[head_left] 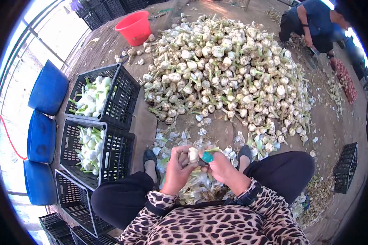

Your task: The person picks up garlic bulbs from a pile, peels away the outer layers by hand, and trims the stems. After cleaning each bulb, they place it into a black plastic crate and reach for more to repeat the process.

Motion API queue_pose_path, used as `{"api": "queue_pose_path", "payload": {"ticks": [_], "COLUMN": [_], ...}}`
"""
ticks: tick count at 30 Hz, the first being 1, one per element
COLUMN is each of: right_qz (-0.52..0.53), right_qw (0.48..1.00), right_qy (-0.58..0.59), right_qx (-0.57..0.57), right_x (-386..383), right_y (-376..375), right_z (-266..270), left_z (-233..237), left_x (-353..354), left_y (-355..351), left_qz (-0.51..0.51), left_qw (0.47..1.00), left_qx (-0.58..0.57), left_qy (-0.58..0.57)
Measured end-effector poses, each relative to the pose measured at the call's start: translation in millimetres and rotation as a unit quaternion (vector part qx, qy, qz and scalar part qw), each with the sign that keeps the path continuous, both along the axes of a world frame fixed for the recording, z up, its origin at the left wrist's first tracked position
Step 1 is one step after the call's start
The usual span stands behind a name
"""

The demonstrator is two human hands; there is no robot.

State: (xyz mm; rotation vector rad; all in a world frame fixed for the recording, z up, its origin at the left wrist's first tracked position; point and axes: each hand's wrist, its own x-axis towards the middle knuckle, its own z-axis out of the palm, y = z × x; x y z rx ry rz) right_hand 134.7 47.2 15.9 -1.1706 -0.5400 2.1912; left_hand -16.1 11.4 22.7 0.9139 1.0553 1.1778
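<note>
Between my knees, my left hand (179, 166) is closed around a whitish garlic bulb (193, 155). Touching the bulb's stem side, my right hand (218, 164) has its fingers curled in, with a teal cover (207, 157) on the thumb; part of a green stem shows beside it. Whether a small tool is in the right hand is hidden. Loose white peels (200, 183) lie on the ground under both hands. Beyond them rises a large heap of untrimmed garlic bulbs (229, 73).
Black crates of cleaned bulbs (120, 92) stand at the left, beside blue tubs (41, 136). A red bucket (134, 28) sits behind. At the upper right, another person (315, 24) bends near a red net sack (346, 81). One black crate (345, 167) stands far right.
</note>
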Motion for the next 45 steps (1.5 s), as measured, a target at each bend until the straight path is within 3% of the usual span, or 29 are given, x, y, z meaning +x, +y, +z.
{"api": "queue_pose_path", "payload": {"ticks": [3, 8, 11, 17, 26, 30, 33, 35, 36, 38, 42, 45], "right_qz": [0.0, -0.019, -0.021, 0.016, 0.128, 0.105, 0.079, 0.068, 0.071, 0.072, -0.005, -0.108], "right_qw": [0.999, 0.998, 0.997, 0.987, 0.932, 0.941, 0.925, 0.894, 0.93, 0.971, 0.965, 0.945], "right_qy": [0.03, 0.043, 0.033, -0.003, -0.137, -0.115, -0.139, -0.16, -0.086, 0.065, 0.24, 0.309], "right_qx": [-0.029, 0.03, 0.069, 0.161, 0.311, 0.3, 0.345, 0.412, 0.351, 0.22, 0.106, -0.006], "right_x": [-1.7, 3.8, 5.3, 9.6, 21.2, 18.6, 16.8, 15.6, 18.0, 26.2, 30.7, 31.8], "right_y": [1.3, 3.0, 3.3, 4.1, 12.7, 12.2, 11.8, 10.8, 11.4, 15.3, 10.5, 8.9], "right_z": [4.3, 8.4, 7.6, 5.2, 8.8, 13.4, -3.1, -8.1, -6.2, 1.2, 4.2, 6.6], "left_z": [0.3, -3.6, -0.3, 8.3, 8.5, 9.5, 18.5, 14.7, 12.6, 9.6, 12.7, 15.9], "left_x": [3.7, 6.5, 7.7, 6.0, -2.9, -7.0, 5.5, 4.6, 2.9, -0.9, -3.9, -2.2], "left_y": [1.1, 0.3, -3.7, -3.9, 1.9, 4.7, 6.9, 5.2, 4.1, 4.3, 4.0, 7.2], "left_qz": [0.001, 0.008, 0.016, 0.041, 0.007, -0.013, 0.05, 0.027, 0.016, 0.014, -0.001, -0.027], "left_qw": [0.993, 0.991, 0.999, 0.998, 0.953, 0.93, 0.967, 0.975, 0.978, 0.962, 0.929, 0.936], "left_qx": [0.029, 0.017, -0.052, -0.054, -0.23, -0.268, -0.222, -0.205, -0.195, -0.221, -0.247, -0.207], "left_qy": [0.11, 0.13, -0.003, -0.018, -0.195, -0.25, -0.114, -0.082, -0.065, -0.161, -0.277, -0.282]}}
